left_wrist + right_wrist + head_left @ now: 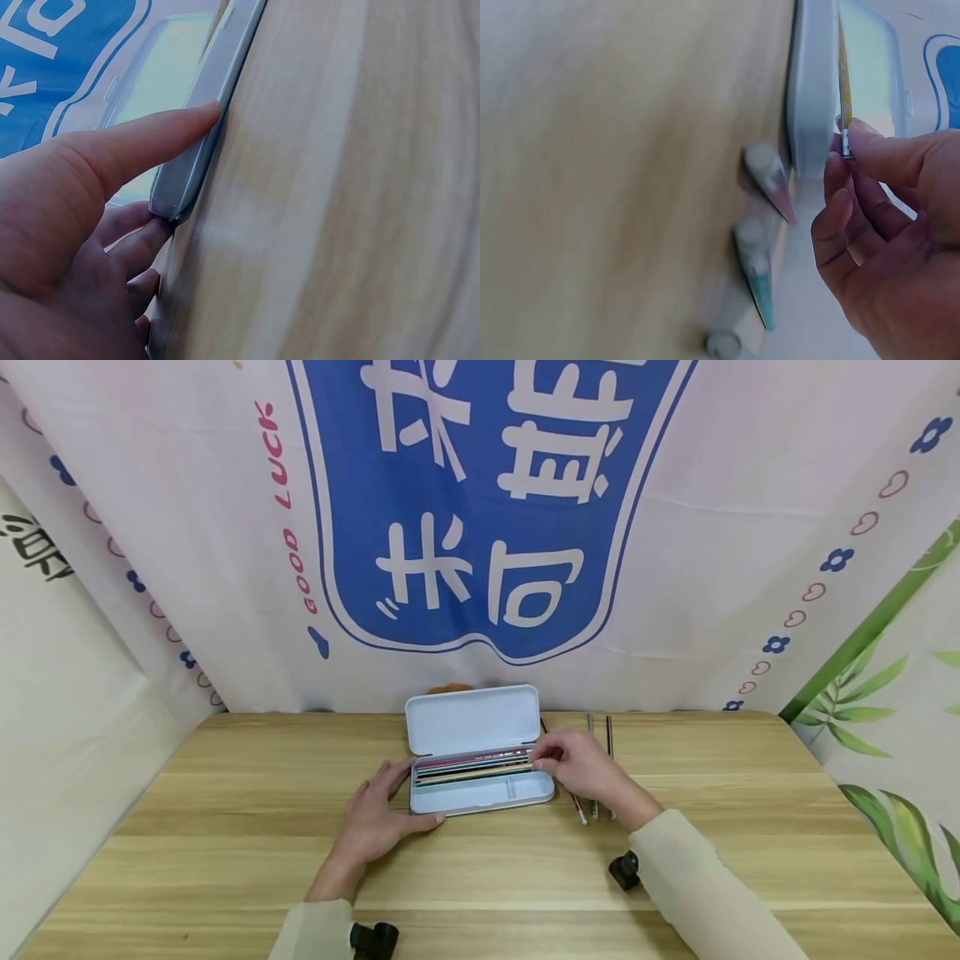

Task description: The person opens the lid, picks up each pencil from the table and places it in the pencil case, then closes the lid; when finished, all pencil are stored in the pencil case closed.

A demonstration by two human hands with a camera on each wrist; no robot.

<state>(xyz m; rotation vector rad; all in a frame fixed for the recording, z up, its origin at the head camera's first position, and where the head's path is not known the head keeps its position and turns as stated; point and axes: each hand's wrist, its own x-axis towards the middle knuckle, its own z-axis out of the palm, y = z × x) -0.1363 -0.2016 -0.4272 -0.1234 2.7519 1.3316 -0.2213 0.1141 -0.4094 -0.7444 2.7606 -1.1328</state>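
Observation:
A light blue pencil case (472,797) stands on the table with its lid (474,720) raised at the back. Several pencils (472,764) lie lengthwise inside, in its rear part. My left hand (375,814) holds the case at its left end, thumb along the front wall and fingers at the end wall, as the left wrist view also shows. Over the right end of the case, my right hand (577,764) pinches a yellow pencil (845,94) between thumb and fingers by its metal-banded end. The pencil's far part stretches leftward over the case.
Three loose pencils lie right of the case, partly under my right hand: a reddish one (579,810), a green one (595,810) and a dark one (610,739). A printed curtain (675,610) hangs behind the wooden table (487,877). Something brown (450,688) peeks out behind the lid.

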